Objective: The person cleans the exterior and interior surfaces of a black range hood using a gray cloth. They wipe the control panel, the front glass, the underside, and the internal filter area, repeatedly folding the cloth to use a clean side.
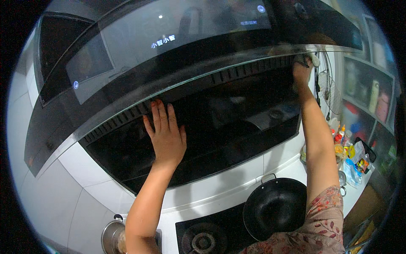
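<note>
My left hand [168, 136] lies flat against the black glass panel [222, 149] of a range hood, fingers apart and fingertips near its slotted vent strip [127, 116]. It holds nothing. High on the right, my right hand [302, 71] reaches to the far end of the same panel, just below the hood's upper glass front [196, 41]. A pale, crumpled cloth [314, 59] shows at its fingers; most of the grip is hidden. The upper front juts out over the panel and carries lit symbols and writing.
Below the hood, a black wok [276, 206] sits on a gas hob, beside a bare burner [203, 241]. A metal pot [111, 236] stands at lower left. Bottles and bags [352, 165] crowd the right counter. A wire strainer [328, 89] hangs by the right wall.
</note>
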Demonstrator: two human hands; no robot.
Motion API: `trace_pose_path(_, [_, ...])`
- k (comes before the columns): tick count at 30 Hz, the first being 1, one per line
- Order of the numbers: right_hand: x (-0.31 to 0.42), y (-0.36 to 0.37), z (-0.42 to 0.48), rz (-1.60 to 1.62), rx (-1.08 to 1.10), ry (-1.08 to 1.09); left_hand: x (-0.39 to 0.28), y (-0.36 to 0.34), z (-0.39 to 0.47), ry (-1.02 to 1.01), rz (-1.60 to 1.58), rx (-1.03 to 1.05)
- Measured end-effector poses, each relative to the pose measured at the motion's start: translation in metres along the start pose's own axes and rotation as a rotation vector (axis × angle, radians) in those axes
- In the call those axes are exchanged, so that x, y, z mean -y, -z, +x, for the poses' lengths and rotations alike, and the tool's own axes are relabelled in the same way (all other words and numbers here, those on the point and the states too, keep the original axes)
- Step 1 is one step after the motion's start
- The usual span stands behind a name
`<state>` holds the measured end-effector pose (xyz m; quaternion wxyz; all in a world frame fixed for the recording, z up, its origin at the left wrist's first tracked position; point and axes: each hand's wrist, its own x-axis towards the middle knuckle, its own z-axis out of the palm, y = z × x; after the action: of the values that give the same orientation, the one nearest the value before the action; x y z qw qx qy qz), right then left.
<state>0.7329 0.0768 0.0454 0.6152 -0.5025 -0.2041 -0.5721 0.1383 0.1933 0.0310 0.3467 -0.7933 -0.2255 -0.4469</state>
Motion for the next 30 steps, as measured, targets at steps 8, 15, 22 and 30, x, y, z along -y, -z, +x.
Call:
trace_pose_path(8, [0.265,0.04,-0.107,-0.231,0.639,0.012,0.014,0.011,-0.015,0.031,0.106,0.064])
trace_pose_path(15, [0.403,0.058,-0.177,-0.184,0.629,0.368,0.021,0.023,-0.048,0.079,-0.295,-0.057])
trace_pose_path(22, [0.535,0.063,-0.24,0.258,0.846,0.629,0.092,0.044,-0.123,0.427,-0.703,-0.087])
trace_pose_path(30, [0.706,0.018,-0.318,0.87,0.595,0.866,0.162,0.088,-0.199,0.729,-0.846,-0.015])
